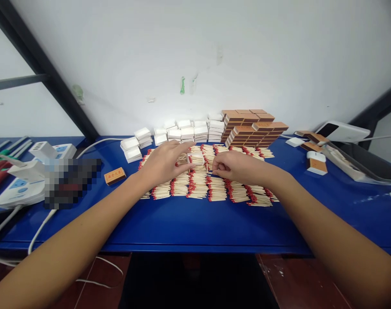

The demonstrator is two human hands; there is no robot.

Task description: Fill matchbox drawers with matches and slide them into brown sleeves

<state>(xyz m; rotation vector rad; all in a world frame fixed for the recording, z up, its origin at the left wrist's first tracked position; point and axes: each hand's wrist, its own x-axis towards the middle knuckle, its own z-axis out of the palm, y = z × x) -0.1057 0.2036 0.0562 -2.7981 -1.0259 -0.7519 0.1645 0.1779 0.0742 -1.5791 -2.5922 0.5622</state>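
Note:
Rows of red-tipped matchsticks (211, 189) lie in neat bundles on the blue table (195, 227). My left hand (165, 163) rests over the left part of the bundles, fingers curled around a small white tray of matches (195, 158) at its fingertips. My right hand (236, 167) sits close beside it, fingers pinched on a few matchsticks. Behind the matches stand stacked white inner trays (182, 132) and a pile of brown matchbox sleeves (252, 128).
A single orange matchbox (114, 176) lies left of the matches. White power strips and cables (31, 171) fill the left side. At the right are loose boxes (316, 163), a white device (342, 131) and a long white strip. The wall is right behind the stacks.

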